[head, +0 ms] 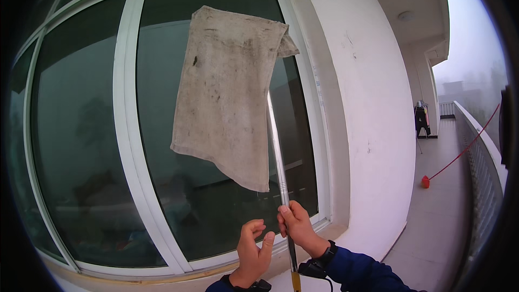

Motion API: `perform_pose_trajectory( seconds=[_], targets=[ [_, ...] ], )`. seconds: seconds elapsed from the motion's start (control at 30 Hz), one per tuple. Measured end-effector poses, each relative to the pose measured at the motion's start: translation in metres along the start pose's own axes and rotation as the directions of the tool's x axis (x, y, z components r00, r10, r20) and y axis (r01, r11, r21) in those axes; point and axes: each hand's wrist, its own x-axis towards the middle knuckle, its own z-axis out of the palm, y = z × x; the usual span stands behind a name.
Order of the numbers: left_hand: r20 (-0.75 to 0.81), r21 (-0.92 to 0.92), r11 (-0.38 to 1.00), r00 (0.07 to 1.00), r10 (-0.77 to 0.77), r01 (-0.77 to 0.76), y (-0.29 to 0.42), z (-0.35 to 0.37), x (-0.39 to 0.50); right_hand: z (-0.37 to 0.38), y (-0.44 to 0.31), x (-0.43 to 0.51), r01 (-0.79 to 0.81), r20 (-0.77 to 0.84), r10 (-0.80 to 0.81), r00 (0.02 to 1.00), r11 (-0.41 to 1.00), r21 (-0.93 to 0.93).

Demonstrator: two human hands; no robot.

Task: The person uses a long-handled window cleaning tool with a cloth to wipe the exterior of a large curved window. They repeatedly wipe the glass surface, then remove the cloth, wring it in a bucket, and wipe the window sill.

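Note:
A stained grey-beige cloth hangs draped over the upper end of a metal pole, in front of a dark window pane. The cloth hides the pole's top. My right hand is closed around the pole's lower part, above a yellow section at the bottom edge of the view. Just left of the pole, my left hand is raised with its fingers apart and curved, holding nothing. Both wrists wear dark bands below dark blue sleeves.
White window frames divide the glass. A white wall stands right of the window. Farther right, a balcony floor runs beside a railing. A long red stick with a red end leans there; a rack with dark clothing stands beyond.

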Motion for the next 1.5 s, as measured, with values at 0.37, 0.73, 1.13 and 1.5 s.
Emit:
perform_pose_trajectory(
  seconds=[0.37, 0.73, 1.13, 1.5],
  targets=[
    [-0.003, 0.359, 0.875, 0.938, -0.345, 0.323, 0.014, -0.075, -0.006, 0.130, -0.054, 0.095, -0.054, 0.040, 0.044, 0.998, 0.951, 0.304],
    [-0.147, 0.846, 0.528, 0.985, 0.095, 0.075, -0.012, -0.123, 0.013, 0.182, -0.049, 0.167, 0.190, 0.023, -0.205, 0.978, 0.938, 0.291],
    [-0.037, 0.742, 0.671, 0.997, 0.071, -0.020, 0.017, -0.175, 0.060, 0.209, -0.117, 0.206, 0.270, 0.019, -0.285, 0.958, 0.925, 0.268],
    [0.093, 0.765, 0.613, 0.975, 0.200, -0.198, 0.112, -0.260, 0.159, 0.250, -0.204, 0.225, 0.146, 0.120, -0.268, 0.956, 0.786, 0.601]
  ],
)
